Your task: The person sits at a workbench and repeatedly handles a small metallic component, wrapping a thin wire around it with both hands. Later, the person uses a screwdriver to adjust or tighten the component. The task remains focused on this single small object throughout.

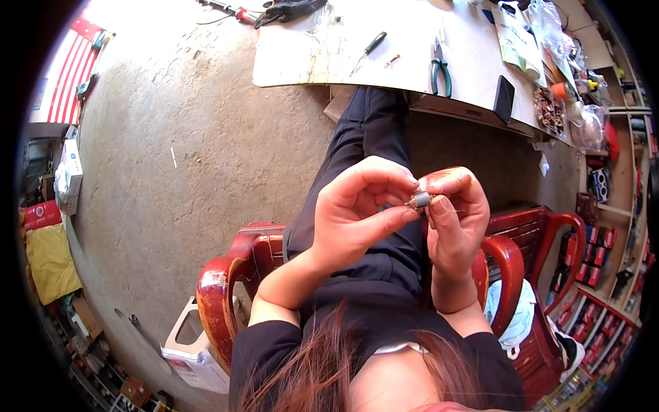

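Left hand: curved, thumb and forefinger extended rightward, their tips framing the left end of a small metal cylinder; thumb tip below that end, forefinger tip above. Whether either bears on it: cannot tell. Screwdriver on the tabletop beyond, handle away and to the right, well apart from both hands. Cylinder: held in the air above the dark trousers, between the two hands; long axis roughly left to right across the body, right end tipped slightly farther from the person, narrower end toward the left hand. Pliers also on the tabletop, nose pointing away. Right hand: thumb and forefinger pinching the cylinder at its right end; judged the nearer hand and the one carrying it, since its fingers overlap the part. Phone farther right, at the tabletop's near edge.
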Demonstrator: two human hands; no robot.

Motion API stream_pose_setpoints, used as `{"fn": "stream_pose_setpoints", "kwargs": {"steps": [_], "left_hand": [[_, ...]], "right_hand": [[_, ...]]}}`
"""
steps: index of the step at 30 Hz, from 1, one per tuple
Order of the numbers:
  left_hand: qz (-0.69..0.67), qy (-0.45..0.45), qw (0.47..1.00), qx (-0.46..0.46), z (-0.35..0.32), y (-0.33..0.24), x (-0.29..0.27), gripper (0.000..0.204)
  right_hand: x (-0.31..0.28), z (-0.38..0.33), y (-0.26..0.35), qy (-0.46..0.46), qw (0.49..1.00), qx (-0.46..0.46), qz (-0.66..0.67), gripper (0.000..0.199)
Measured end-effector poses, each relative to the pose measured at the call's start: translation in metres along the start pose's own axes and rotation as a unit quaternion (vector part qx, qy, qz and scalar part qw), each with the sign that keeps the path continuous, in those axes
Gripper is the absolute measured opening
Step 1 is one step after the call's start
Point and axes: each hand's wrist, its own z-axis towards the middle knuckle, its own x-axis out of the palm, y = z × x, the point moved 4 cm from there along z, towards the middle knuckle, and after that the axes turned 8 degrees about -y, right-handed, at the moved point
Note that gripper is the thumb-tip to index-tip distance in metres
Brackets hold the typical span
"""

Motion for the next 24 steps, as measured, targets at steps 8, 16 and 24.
{"fn": "stream_pose_setpoints", "kwargs": {"steps": [8, 16, 24], "left_hand": [[0.038, -0.004, 0.998, 0.041, 0.001, -0.002, -0.003, 0.027], [0.258, -0.029, 0.953, 0.155, 0.003, -0.011, -0.005, 0.031], [0.283, 0.002, 0.942, 0.181, 0.005, -0.012, -0.002, 0.032]], "right_hand": [[0.006, 0.0, -0.008, 0.03, 0.99, 0.107, 0.09, 0.015], [0.004, -0.005, -0.032, 0.067, 0.955, 0.222, 0.184, 0.019], [0.008, -0.007, -0.027, 0.032, 0.961, 0.216, 0.167, 0.015]]}}
